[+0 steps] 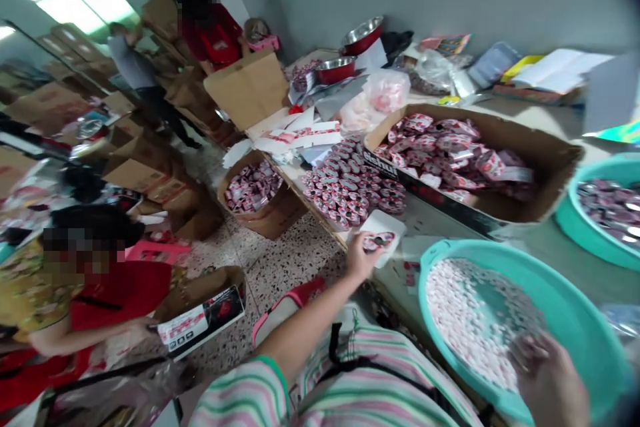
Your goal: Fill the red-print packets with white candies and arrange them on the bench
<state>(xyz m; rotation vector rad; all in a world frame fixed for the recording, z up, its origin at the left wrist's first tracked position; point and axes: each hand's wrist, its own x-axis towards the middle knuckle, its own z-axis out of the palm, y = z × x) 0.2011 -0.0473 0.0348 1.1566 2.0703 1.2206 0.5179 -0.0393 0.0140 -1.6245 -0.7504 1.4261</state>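
My left hand (361, 259) is closed on a small red-and-white printed piece (377, 241) with a dark middle. A white card or shallow white tray (393, 225) lies right under or behind it; I cannot tell whether the hand grips that too. Many similar printed pieces (350, 180) stand packed in rows on the table just beyond. My right hand (550, 367) is over the near right part of a teal basin (565, 280), among small whitish-pink pieces (455, 307). Motion blurs its fingers, so what they hold does not show.
A long cardboard box (545, 203) of printed packets stands behind the basin, with another teal basin (575, 213) at right. A carton (270, 217) of pieces is on the floor. At left a co-worker in a red apron (120, 293) handles a box (225, 313); two people stand farther back.
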